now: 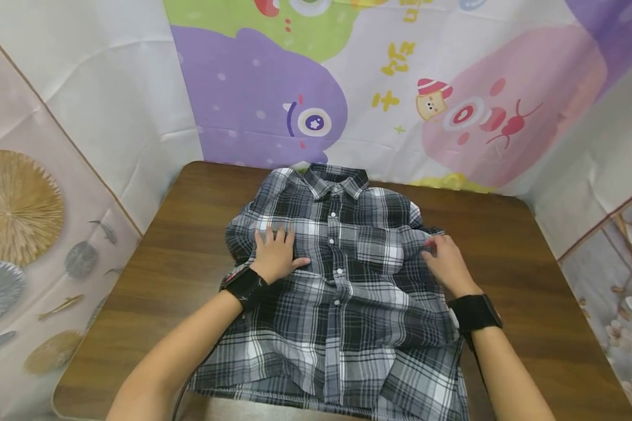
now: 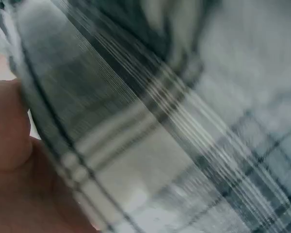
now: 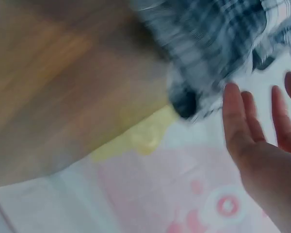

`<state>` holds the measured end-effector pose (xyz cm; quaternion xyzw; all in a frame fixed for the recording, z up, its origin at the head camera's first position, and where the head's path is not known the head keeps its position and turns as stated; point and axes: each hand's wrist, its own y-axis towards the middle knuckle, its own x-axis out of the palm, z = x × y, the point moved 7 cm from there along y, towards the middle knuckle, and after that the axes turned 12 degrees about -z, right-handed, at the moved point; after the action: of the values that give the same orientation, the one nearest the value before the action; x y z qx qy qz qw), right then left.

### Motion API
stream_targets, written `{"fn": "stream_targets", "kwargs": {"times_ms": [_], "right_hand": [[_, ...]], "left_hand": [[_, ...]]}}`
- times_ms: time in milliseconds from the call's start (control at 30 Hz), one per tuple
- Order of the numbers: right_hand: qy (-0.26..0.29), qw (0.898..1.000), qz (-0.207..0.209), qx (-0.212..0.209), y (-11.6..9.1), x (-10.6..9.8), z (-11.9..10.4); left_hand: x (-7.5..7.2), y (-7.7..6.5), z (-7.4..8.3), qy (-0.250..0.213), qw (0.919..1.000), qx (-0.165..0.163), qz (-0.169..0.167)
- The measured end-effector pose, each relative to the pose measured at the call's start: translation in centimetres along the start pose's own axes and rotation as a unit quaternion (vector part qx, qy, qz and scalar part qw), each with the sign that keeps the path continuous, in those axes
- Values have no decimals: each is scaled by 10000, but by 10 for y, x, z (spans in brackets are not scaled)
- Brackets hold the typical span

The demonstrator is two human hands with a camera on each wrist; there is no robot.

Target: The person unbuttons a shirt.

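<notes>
Running front-to-back, plaid shirt, collar pointing away, left fingers spread, right fingers parted

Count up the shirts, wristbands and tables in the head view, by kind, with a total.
Shirt: 1
Wristbands: 2
Table: 1
Total: 4

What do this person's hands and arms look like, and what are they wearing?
The left hand and right hand are bare, with no gloves. No sleeves show on the forearms. Each wrist has a wide black band, left and right, and a thin dark cable runs along each forearm. A touch of red shows by the left band.
</notes>
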<state>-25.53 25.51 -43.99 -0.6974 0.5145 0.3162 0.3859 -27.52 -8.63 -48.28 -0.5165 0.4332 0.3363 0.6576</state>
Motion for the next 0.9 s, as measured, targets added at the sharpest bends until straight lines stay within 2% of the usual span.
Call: {"fn": "stream_targets", "kwargs": {"times_ms": [100, 167, 233, 333, 400, 500, 667, 900], "right_hand": [[-163, 9987, 57, -472, 21, 13, -21], [-340, 9973, -198, -626, 33, 28, -30], [-636, 9943, -607, -603, 42, 46, -33], [-983, 9879, -1190, -156, 49, 70, -27], [-1051, 9843, -1401, 208, 50, 80, -21], [-993, 9821, -1500, 553, 51, 85, -14], [-957, 9813, -1556, 598, 55, 88, -10], [-823, 9870, -1306, 453, 57, 92, -7]], "left_hand": [[10, -9, -1, 23, 9994, -94, -321], [19, -12, -6, -87, 9976, -210, -654], [29, -13, -14, -327, 9947, -270, -938], [37, -12, -23, -659, 9906, -183, -1182], [39, -10, -29, -787, 9893, -85, -1229], [41, -8, -37, -879, 9880, -21, -1271], [43, -5, -47, -946, 9885, 68, -1174], [43, 0, -52, -797, 9920, 175, -964]]}}
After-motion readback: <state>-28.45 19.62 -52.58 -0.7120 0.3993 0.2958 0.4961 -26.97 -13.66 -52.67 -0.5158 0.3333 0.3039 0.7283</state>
